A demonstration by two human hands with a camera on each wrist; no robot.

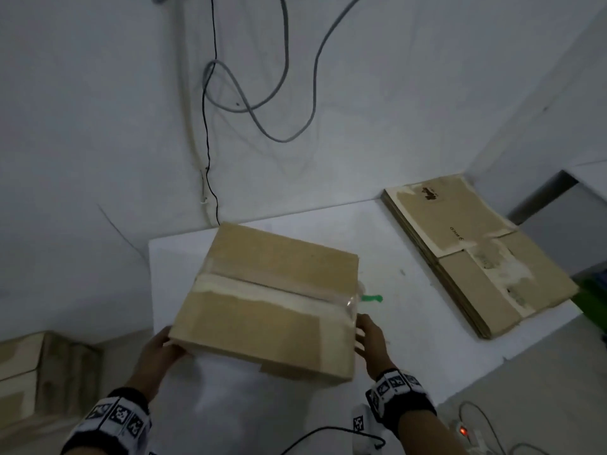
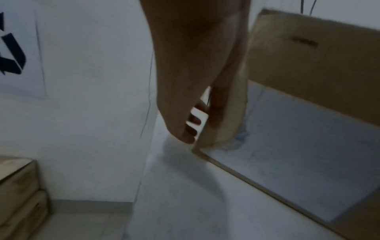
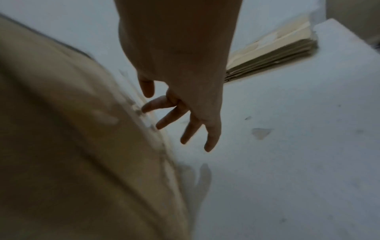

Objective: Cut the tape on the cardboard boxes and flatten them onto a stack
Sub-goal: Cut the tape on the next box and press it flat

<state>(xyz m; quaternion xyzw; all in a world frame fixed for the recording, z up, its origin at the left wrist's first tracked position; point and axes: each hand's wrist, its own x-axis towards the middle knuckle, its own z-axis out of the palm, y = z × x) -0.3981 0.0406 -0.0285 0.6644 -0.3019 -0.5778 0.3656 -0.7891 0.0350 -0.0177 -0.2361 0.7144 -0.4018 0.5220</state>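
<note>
A sealed cardboard box (image 1: 269, 300) sits on the white table (image 1: 417, 326), with a strip of clear tape (image 1: 262, 290) running across its top seam. My left hand (image 1: 161, 349) holds the near left corner. In the left wrist view the thumb lies on one face of the box (image 2: 308, 56) and the fingers (image 2: 193, 123) on the other side of the edge, with the left hand (image 2: 200, 129) pinching it. My right hand (image 1: 364, 333) is at the box's right side. Its spread, straight fingers (image 3: 174, 116) touch the side of the box (image 3: 61, 129).
A stack of flattened boxes (image 1: 476, 257) lies at the table's back right, also seen edge-on as the stack (image 3: 271, 53). A small green object (image 1: 372, 298) lies just behind the box's right end. More boxes (image 1: 39, 372) stand on the floor at left. Cables (image 1: 262, 110) hang on the wall.
</note>
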